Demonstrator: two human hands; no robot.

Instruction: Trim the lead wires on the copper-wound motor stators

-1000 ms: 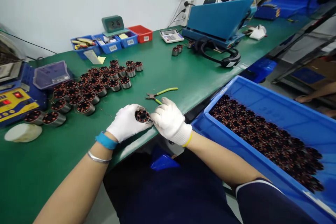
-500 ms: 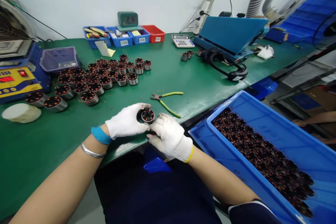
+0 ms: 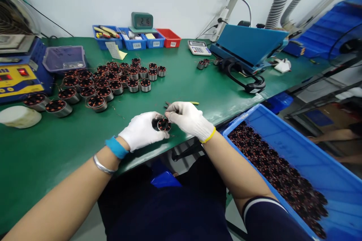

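My left hand (image 3: 145, 131), in a white glove, is wrapped round a motor stator (image 3: 164, 125) with copper windings and a metal rim near the bench's front edge. My right hand (image 3: 188, 117), also gloved, is at the stator's far right rim, thumb and fingertips pinched together; what lies between them is too small to make out. Behind the right hand lie cutting pliers with yellow-green handles (image 3: 195, 102), mostly hidden. To the left, several similar stators (image 3: 97, 102) with loose wire ends stand grouped on the green bench (image 3: 135, 104).
A blue crate (image 3: 285, 135) full of dark wound parts stands at the right, below bench height. Along the back are small blue bins (image 3: 137, 46), a red bin (image 3: 171, 41), a clock (image 3: 142, 20) and a calculator (image 3: 199, 48). A head strap device (image 3: 249, 83) lies right.
My right hand has risen from below the stator to its far right rim, now covering most of the pliers. My left hand keeps holding the stator. The view has shifted slightly.
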